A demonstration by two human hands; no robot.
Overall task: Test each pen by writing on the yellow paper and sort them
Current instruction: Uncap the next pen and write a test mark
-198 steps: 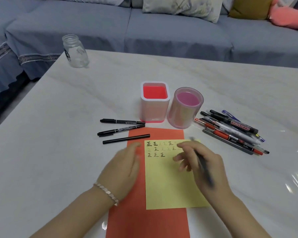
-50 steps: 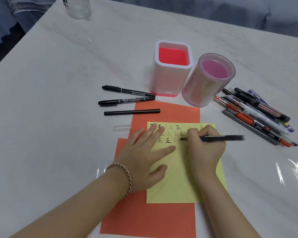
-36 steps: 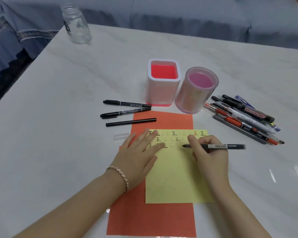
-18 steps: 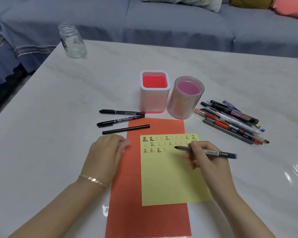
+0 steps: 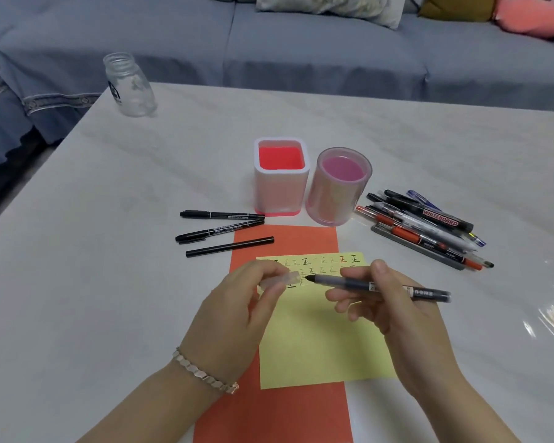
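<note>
The yellow paper (image 5: 320, 343) lies on an orange sheet (image 5: 285, 241) and carries rows of small written marks along its top. My right hand (image 5: 394, 308) grips a dark pen (image 5: 359, 284) level above the paper, its tip pointing left. My left hand (image 5: 240, 302) pinches the clear pen cap (image 5: 285, 280) just left of that tip, with a small gap between them. Three black pens (image 5: 223, 230) lie left of the orange sheet. A pile of several pens (image 5: 426, 228) lies at the right.
A square pink-and-white holder (image 5: 282, 199) and a round pink holder (image 5: 339, 203) stand behind the paper. An empty glass jar (image 5: 129, 86) stands near the far left table corner. A blue sofa (image 5: 301, 52) runs behind the white marble table (image 5: 77, 282).
My right hand has lifted the pen off the paper. My left hand left the paper, picked up the clear cap from the table, and brought it up to the pen tip.
</note>
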